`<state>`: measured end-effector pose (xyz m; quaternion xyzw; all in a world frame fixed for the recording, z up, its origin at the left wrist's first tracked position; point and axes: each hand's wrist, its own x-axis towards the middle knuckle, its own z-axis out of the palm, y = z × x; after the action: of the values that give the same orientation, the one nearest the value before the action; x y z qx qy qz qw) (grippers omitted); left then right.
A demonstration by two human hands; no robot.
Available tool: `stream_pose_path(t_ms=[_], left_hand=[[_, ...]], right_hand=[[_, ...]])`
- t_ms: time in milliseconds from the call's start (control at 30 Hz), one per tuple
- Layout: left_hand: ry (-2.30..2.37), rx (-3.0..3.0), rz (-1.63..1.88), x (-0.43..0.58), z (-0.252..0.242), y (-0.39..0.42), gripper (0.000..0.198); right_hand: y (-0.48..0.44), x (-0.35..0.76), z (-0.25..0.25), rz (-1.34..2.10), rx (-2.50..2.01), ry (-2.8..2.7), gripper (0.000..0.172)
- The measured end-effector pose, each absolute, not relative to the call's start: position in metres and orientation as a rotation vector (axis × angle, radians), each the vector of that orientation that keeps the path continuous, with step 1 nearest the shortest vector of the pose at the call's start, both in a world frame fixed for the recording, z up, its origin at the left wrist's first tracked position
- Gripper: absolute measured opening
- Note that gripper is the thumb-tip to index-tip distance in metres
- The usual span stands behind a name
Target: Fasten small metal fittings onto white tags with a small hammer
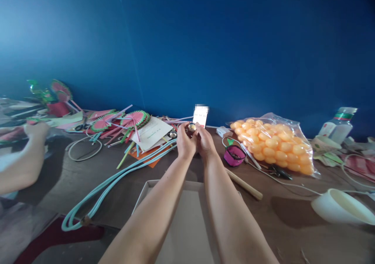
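Observation:
My left hand (pixel 186 143) and my right hand (pixel 205 142) meet in front of me, fingers closed around a small shiny metallic ball (pixel 191 127). The fingers partly cover it, and its exact kind is not clear. Just behind them a phone (pixel 200 114) with a bright screen stands upright near the wall. Another shiny ball (pixel 173 134) lies to the left of my left hand, by a white printed sheet (pixel 151 133). Beneath my forearms is a shallow open box (pixel 187 221).
Left are pale blue tubing (pixel 117 174), pink-green paper fans (pixel 136 120) and a co-worker's arm (pixel 20 166). Right are a purple pouch (pixel 234 156), a wooden stick (pixel 245 185), a bag of orange balls (pixel 272 144), a white cup (pixel 336 209) and a bottle (pixel 338 126).

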<state>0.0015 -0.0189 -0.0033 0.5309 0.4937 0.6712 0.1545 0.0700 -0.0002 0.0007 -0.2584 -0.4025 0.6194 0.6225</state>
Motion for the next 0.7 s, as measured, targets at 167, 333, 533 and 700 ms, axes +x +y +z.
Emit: stream_pose_path(t_ms=[167, 333, 533, 700], left_hand=[[1.453, 1.601, 2.020, 0.0029, -0.0020, -0.0221, 0.033], [1.467, 1.667, 2.021, 0.0034, -0.0019, -0.0229, 0.033], [1.457, 1.677, 1.995, 0.0039, -0.0028, -0.0228, 0.036], [1.455, 1.638, 1.997, 0.0033, -0.0031, -0.0216, 0.040]], right_hand=[[-0.0052, 0.0686, 0.0088, 1.450, -0.548, -0.996, 0.034], [-0.0055, 0.0673, 0.0087, 1.406, -0.577, -0.996, 0.032], [-0.0039, 0.0684, 0.0046, 1.366, -0.585, -1.001, 0.028], [-0.0025, 0.0689, 0.0033, 1.441, -0.549, -0.970, 0.038]])
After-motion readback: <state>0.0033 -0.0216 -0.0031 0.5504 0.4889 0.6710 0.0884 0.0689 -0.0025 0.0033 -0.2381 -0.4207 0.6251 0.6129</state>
